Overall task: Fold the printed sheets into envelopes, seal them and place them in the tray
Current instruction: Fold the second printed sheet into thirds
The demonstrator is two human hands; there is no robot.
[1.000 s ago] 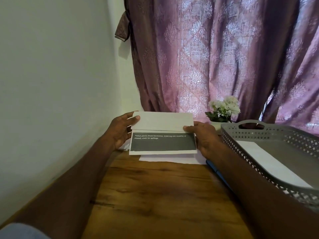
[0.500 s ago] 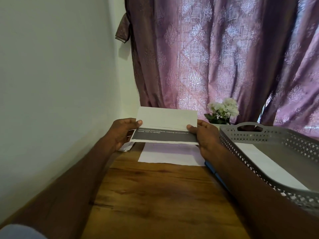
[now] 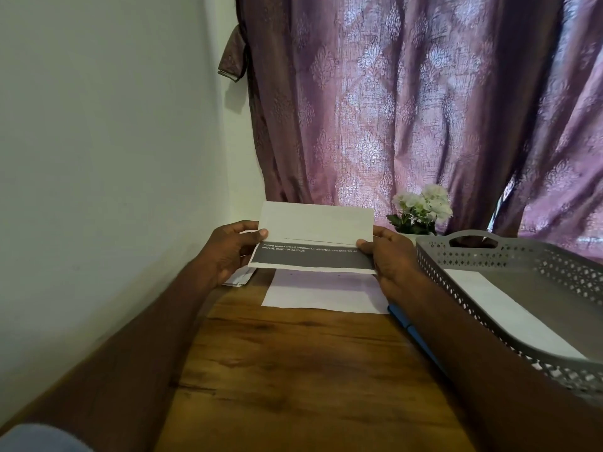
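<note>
The curtain (image 3: 408, 109), purple with a woven pattern, hangs along the far edge of the tabletop (image 3: 293, 370), and a plain wall (image 3: 98, 141) runs along the left edge. The tabletop is wood-grained, and your two forearms reach across it toward the far edge. The tray (image 3: 430, 252), grey with perforated walls and a cut-out handle in its far wall, sits at the right edge; one white envelope (image 3: 509, 318) lies flat inside it against the near-left wall. A white sheet (image 3: 323, 293) lies flat on the tabletop near the far edge, directly below your hands. You hold the folded sheet (image 3: 313, 238) raised above that flat sheet, clear of the tabletop, with its long edges running left to right. Its upper panel is blank white and folded down over the printed face; a dark grey band with two lines of small white text shows below the fold. Your left hand (image 3: 231, 249) pinches the left end of the folded sheet, thumb on the front at the fold line and fingers curled behind. Your right hand (image 3: 388, 256) pinches the right end in the same manner, thumb on the front and fingers behind. A small plant (image 3: 421, 207) with white flowers stands at the far edge, between the folded sheet and the tray. A blue pen (image 3: 411, 331) lies on the tabletop just beside the tray's left wall, partly covered by your right forearm. A small stack of white papers (image 3: 239, 278) lies in the far-left corner under your left hand.
</note>
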